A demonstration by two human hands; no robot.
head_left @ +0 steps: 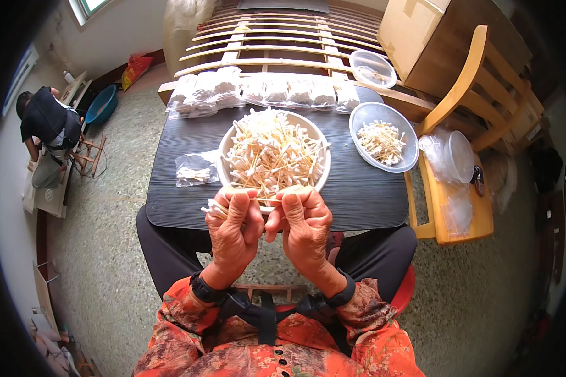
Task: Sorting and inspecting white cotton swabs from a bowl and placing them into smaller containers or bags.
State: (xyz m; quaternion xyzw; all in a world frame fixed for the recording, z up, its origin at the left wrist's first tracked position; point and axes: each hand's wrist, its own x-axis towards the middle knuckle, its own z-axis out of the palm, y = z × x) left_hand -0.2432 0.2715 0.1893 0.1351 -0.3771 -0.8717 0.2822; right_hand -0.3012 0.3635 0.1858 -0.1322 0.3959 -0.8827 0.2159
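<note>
Both my hands meet at the near rim of a round white bowl (326,164), which is heaped with loose cotton swabs (273,147). My left hand (234,223) is closed around a small bunch of cotton swabs (214,210), their white tips poking out to its left. A single cotton swab (268,200) stretches level between the two hands, its ends pinched between thumb and fingers. My right hand (303,221) grips the right end of that swab. Left of the bowl lies a small clear bag (197,169) with a few swabs inside.
The dark table (371,195) carries a row of filled clear bags (277,92) along its far edge. At right, a translucent bowl (414,149) holds more swabs. A wooden chair (465,213) with plastic bags stands beside it. Beyond are a slatted frame (277,48) and a cardboard box (415,34). Another person (51,116) bends at far left.
</note>
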